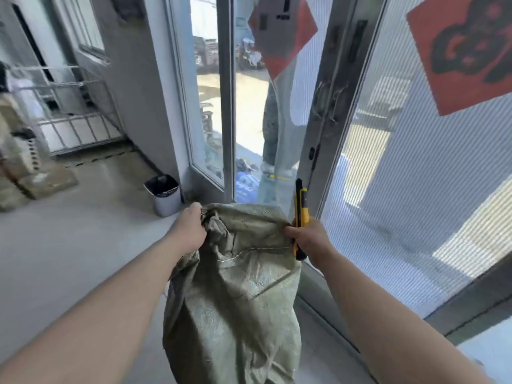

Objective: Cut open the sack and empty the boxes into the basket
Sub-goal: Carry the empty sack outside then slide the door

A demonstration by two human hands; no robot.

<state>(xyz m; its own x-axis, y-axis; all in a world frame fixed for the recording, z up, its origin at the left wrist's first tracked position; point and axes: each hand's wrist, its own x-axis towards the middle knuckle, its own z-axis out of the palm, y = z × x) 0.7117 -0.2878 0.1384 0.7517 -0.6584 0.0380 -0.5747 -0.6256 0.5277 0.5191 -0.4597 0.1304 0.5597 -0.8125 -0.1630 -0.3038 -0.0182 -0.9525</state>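
A grey-green woven sack [238, 300] stands upright in front of me, bulging with hidden contents and stitched shut near its top. My left hand [191, 228] grips the sack's upper left corner. My right hand [310, 239] pinches the upper right corner and also holds a yellow and black utility knife [300, 214], which points upward. No boxes show; the sack hides them.
A glass door [415, 189] with a metal frame runs along my right, partly open, and a person's legs [277, 128] stand outside. A small lined waste bin [165, 194] sits left of the doorway. A wire cage cart [80, 112] and stacked parcels [33, 173] stand at the far left.
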